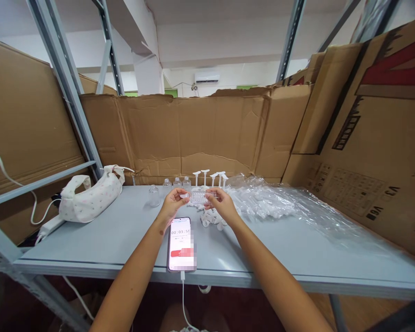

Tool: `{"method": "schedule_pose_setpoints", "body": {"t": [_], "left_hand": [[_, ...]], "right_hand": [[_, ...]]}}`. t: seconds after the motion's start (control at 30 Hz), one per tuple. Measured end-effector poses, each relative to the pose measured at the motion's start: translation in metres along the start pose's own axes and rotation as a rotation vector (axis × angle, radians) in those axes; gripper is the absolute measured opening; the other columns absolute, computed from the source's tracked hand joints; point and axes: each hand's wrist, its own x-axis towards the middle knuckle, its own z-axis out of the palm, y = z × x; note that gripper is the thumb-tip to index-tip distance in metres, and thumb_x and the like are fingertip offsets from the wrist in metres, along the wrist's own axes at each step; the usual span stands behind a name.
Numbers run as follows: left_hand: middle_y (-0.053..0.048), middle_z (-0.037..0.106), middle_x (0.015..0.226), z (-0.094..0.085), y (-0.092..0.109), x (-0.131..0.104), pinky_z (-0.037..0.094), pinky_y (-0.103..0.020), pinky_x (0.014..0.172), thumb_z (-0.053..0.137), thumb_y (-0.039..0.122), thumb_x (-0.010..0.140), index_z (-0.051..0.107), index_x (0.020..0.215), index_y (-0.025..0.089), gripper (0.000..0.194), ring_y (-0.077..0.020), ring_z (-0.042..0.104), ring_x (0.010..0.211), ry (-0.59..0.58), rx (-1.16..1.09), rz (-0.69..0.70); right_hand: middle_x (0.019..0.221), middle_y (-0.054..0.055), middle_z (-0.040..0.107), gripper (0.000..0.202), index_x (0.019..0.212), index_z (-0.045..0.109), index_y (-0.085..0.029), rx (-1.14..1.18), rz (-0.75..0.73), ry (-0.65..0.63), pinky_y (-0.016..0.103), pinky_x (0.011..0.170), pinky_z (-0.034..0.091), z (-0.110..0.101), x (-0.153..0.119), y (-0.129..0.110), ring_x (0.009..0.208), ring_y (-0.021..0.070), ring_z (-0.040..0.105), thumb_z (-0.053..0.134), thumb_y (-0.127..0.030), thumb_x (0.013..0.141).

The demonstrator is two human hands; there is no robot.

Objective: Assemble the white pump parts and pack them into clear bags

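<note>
Between my hands a clear ribbed bottle (198, 198) lies sideways above the grey table. My right hand (220, 203) is closed round its right end. My left hand (174, 202) pinches a small white piece (184, 196) at the bottle's left end; whether the two touch is too small to tell. Behind and to the left stand several clear bottles (177, 183). White pump tops (205, 175) with long nozzles stand upright behind the bottle. Small white parts (212, 218) lie in a loose pile just below my right hand.
A phone (182, 244) showing a timer lies at the table's (131, 230) front, its white cable hanging over the edge. Clear plastic bags (273, 200) spread to the right. A white patterned cloth bag (93, 198) sits on the left. Cardboard walls (193, 133) surround the back and sides.
</note>
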Motion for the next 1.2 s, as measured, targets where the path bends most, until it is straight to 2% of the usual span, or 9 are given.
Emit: {"method": "schedule_pose_setpoints", "body": {"t": [0.1,0.17,0.33,0.43,0.6,0.8,1.0,1.1,1.2], "left_hand": [[-0.003,0.062,0.094,0.0007,-0.0008,0.0014,0.045,-0.025,0.077,0.074,0.032,0.061,0.054,0.096,0.019,0.042,-0.0126,0.06,0.084,0.008,-0.042,-0.009],[-0.004,0.062,0.091,-0.0002,-0.0017,0.0026,0.047,-0.026,0.071,0.067,0.045,0.067,0.053,0.1,0.019,0.045,-0.0131,0.062,0.077,0.033,-0.022,-0.067],[-0.004,0.061,0.064,-0.0045,-0.0056,0.0035,0.034,-0.022,0.045,0.05,0.064,0.072,0.058,0.075,0.012,0.052,-0.0104,0.054,0.049,0.002,0.2,-0.208],[-0.003,0.06,0.061,-0.0052,-0.0065,0.0026,0.032,-0.022,0.045,0.055,0.059,0.07,0.058,0.071,0.013,0.046,-0.0094,0.051,0.048,-0.067,0.261,-0.17],[-0.004,0.063,0.083,-0.0051,-0.0069,0.0012,0.04,-0.022,0.058,0.062,0.044,0.071,0.057,0.091,0.016,0.035,-0.012,0.057,0.067,-0.138,0.323,-0.067],[-0.006,0.064,0.091,-0.005,-0.0082,0.0004,0.039,-0.023,0.059,0.055,0.054,0.074,0.054,0.096,0.017,0.043,-0.012,0.058,0.067,-0.132,0.367,-0.134],[-0.003,0.058,0.062,-0.0065,-0.0077,0.0013,0.031,-0.023,0.048,0.039,0.068,0.074,0.056,0.076,0.011,0.059,-0.0096,0.047,0.049,-0.077,0.362,-0.257],[-0.001,0.054,0.06,-0.0078,-0.0089,0.0018,0.03,-0.023,0.048,0.046,0.062,0.074,0.056,0.072,0.012,0.051,-0.0082,0.044,0.048,-0.134,0.369,-0.221],[0.0,0.056,0.069,-0.0079,-0.0088,0.0012,0.036,-0.022,0.054,0.059,0.051,0.07,0.056,0.083,0.014,0.039,-0.0084,0.047,0.055,-0.148,0.355,-0.151]], "right_hand": [[0.079,0.001,0.057,0.035,0.087,0.058,-0.019,0.054,0.035,0.024,0.033,0.053,0.057,0.0006,-0.0007,-0.0032,0.057,0.0152,0.064,0.064,-0.048,0.069],[0.079,0.001,0.057,0.034,0.087,0.058,-0.019,0.054,0.025,0.035,0.032,0.054,0.057,-0.0001,-0.0005,-0.0036,0.057,0.0147,0.063,0.065,-0.047,0.068],[0.079,0.001,0.058,0.035,0.089,0.058,-0.019,0.007,-0.023,0.023,0.033,0.057,0.057,-0.0022,0.0014,0.0001,0.058,0.0133,0.062,0.065,-0.046,0.069],[0.081,0.001,0.058,0.036,0.091,0.058,-0.02,-0.023,-0.025,0.011,0.033,0.058,0.057,-0.0031,0.0021,0.0023,0.059,0.0134,0.061,0.065,-0.046,0.068],[0.079,0.0,0.057,0.036,0.093,0.057,-0.02,-0.05,-0.042,0.0,0.032,0.056,0.056,-0.0053,0.0025,0.0027,0.059,0.0128,0.06,0.064,-0.046,0.07],[0.081,0.001,0.057,0.034,0.095,0.057,-0.02,-0.104,-0.068,-0.002,0.032,0.058,0.055,-0.006,0.0026,0.0026,0.06,0.012,0.057,0.062,-0.044,0.072],[0.102,0.004,0.057,0.03,0.097,0.057,-0.021,-0.167,-0.149,-0.07,0.031,0.069,0.053,-0.0042,-0.0002,0.0035,0.078,0.0142,0.057,0.062,-0.036,0.072],[0.099,0.004,0.058,0.029,0.098,0.057,-0.021,-0.18,-0.138,-0.065,0.031,0.068,0.053,-0.0043,0.0001,0.0042,0.076,0.0139,0.057,0.062,-0.036,0.073],[0.092,0.003,0.058,0.031,0.098,0.057,-0.021,-0.178,-0.103,-0.044,0.031,0.064,0.053,-0.0051,0.0017,0.0048,0.069,0.0129,0.057,0.061,-0.038,0.073]]}}
